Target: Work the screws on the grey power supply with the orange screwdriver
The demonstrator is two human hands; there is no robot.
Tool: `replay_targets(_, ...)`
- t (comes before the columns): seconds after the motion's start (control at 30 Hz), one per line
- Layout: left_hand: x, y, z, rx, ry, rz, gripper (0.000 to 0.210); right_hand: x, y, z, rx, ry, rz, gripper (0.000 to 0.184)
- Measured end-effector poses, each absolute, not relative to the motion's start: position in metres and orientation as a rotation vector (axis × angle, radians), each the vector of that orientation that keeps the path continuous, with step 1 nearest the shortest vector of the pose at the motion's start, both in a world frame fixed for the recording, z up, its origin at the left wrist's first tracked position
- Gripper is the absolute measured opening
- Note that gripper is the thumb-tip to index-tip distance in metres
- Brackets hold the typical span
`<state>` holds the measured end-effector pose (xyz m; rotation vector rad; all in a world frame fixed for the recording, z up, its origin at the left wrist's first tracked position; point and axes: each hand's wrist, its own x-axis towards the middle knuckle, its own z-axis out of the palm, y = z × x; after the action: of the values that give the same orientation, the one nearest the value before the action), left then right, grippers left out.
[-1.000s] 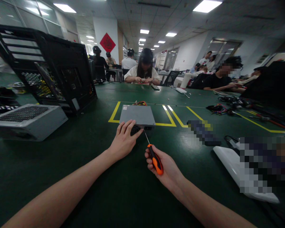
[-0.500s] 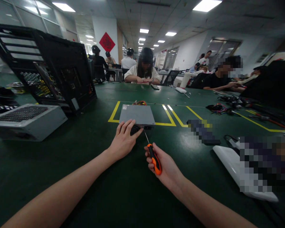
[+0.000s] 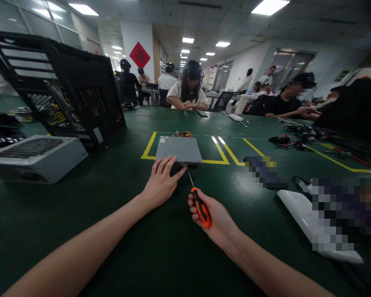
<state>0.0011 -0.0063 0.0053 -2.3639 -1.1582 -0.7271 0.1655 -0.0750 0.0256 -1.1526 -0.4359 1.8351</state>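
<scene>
Left hand (image 3: 161, 181) spread over near edge of grey box (image 3: 178, 149), mid-frame | right hand (image 3: 215, 211) wrapped round screwdriver (image 3: 200, 208), lower centre, tip at box's near face | seating too small to judge | advisable: shaft square, firm push, box braced, left thumb (image 3: 180, 173) clear of slips

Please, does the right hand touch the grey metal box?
Apart. The head view shows the right hand holding a screwdriver by its handle, with green table visible between this hand and the grey metal box.
</scene>
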Motion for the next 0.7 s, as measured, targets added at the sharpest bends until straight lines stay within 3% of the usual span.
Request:
replay_targets(0.1, 0.0008, -0.0063, 0.0055, -2.362, -1.164, -0.706, 0.046, 0.1649, -0.0750, 0.0264, -1.151, -0.418, 1.868, 0.029)
replay_targets(0.27, 0.0009, -0.0067, 0.0059, -2.362, -1.165, -0.695, 0.046, 0.1645, -0.0754, 0.0268, -1.108, -0.421, 1.838, 0.014)
replay_targets(0.4, 0.0010, -0.0073, 0.0068, -2.367, -1.166, -0.707, 0.045, 0.1654, -0.0743, 0.0260, -1.151, -0.420, 1.861, 0.028)
replay_targets(0.57, 0.0007, -0.0071, 0.0068, -2.369, -1.155, -0.724, 0.045, 0.1657, -0.0737, 0.0265, -1.147, -0.431, 1.815, 0.015)
replay_targets(0.7, 0.0008, -0.0065, 0.0058, -2.365, -1.147, -0.730, 0.047, 0.1662, -0.0738, 0.0267, -1.174, -0.414, 1.841, 0.026)
